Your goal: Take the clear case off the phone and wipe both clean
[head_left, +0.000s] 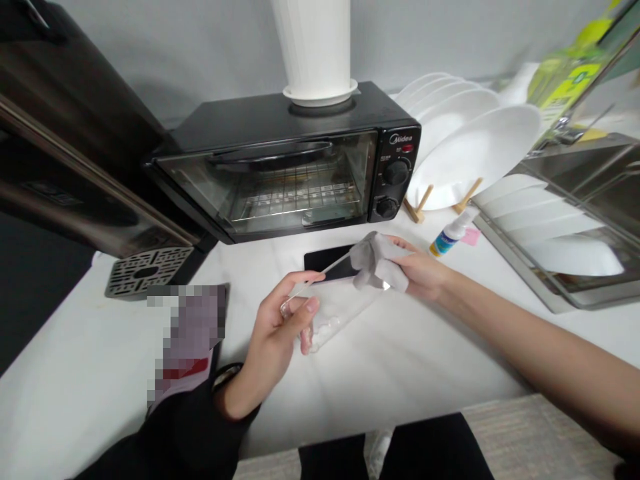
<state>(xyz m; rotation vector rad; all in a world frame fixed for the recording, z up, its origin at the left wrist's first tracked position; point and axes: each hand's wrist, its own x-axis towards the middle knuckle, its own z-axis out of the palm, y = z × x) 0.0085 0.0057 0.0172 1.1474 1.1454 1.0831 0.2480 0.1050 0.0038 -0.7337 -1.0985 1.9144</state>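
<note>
A clear phone case (pixel 345 307) is tilted above the white counter, gripped at its left end by my left hand (pixel 283 327). The thumb lies across its near side, and the other fingers curl around the edge. Against the case's right end, my right hand (pixel 417 267) presses a grey wiping cloth (pixel 380 263), which folds over the upper edge. Part of the right fingers is hidden behind the cloth. Just beyond the case lies a black phone (pixel 327 262), flat on the counter and partly covered by the cloth. A small spray bottle (pixel 449 239) stands right of my right hand.
Behind is a black toaster oven (pixel 280 167) with a white pot (pixel 317 47) on top. White plates (pixel 470 153) stand in a wooden rack beside a sink (pixel 560 293) holding bowls. A dark appliance with a drip tray (pixel 147 270) and a blurred-out item (pixel 193 333) are left.
</note>
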